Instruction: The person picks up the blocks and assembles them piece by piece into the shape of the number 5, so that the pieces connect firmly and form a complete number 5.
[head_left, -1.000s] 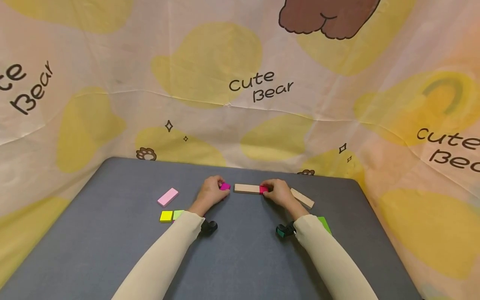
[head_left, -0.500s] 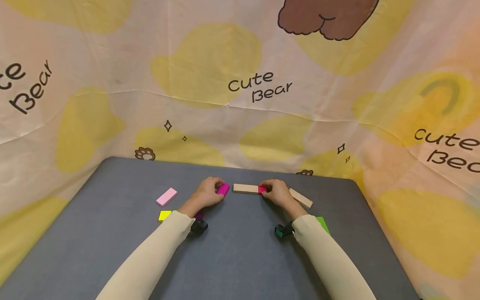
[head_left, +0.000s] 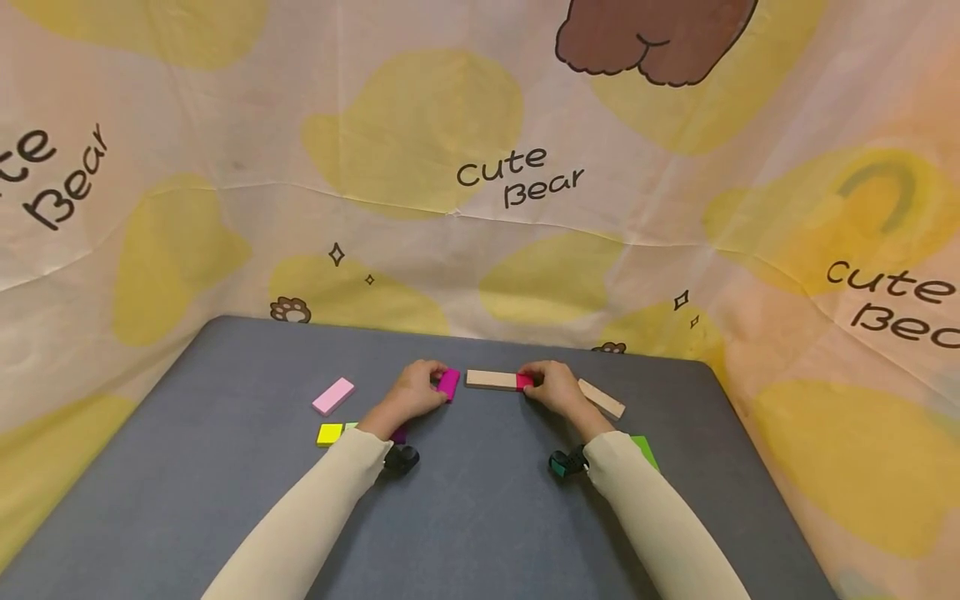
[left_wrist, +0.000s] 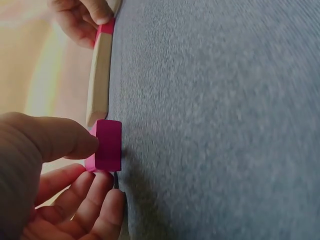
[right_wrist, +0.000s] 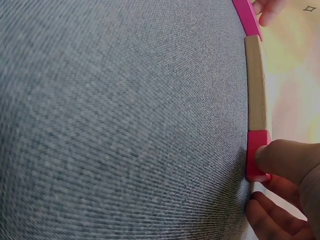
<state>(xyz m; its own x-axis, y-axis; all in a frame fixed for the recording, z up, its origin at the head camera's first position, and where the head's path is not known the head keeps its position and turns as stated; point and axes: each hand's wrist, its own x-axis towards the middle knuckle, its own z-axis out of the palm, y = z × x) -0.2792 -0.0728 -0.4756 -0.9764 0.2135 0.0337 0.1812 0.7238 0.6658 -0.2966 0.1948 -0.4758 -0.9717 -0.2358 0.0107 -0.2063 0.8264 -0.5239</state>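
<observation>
Two hands are busy at a pale wooden block (head_left: 492, 379) that lies flat near the far edge of the grey table (head_left: 480, 517), so that block is used as the landmark. Just off its left end, a magenta block (head_left: 448, 384) is pinched by the left hand (head_left: 411, 392), thumb on one face and fingers curled under the other; in the left wrist view the block (left_wrist: 105, 146) is seen very close to the wooden end, maybe touching, hard to say. At the wooden block's right end, a red block (head_left: 524, 382) is gripped by the right hand (head_left: 553, 388), thumb pressed on it, and it's butted right against the wood (right_wrist: 257, 82).

Further right of the landmark, another wooden block (head_left: 602, 398) is laid at an angle, and a green block (head_left: 642, 451) is half hidden by the right sleeve. Well to the left, a pink block (head_left: 333, 396) and a yellow block (head_left: 329, 434) are spotted. Behind it all, a bear-print cloth (head_left: 517, 175) is hung.
</observation>
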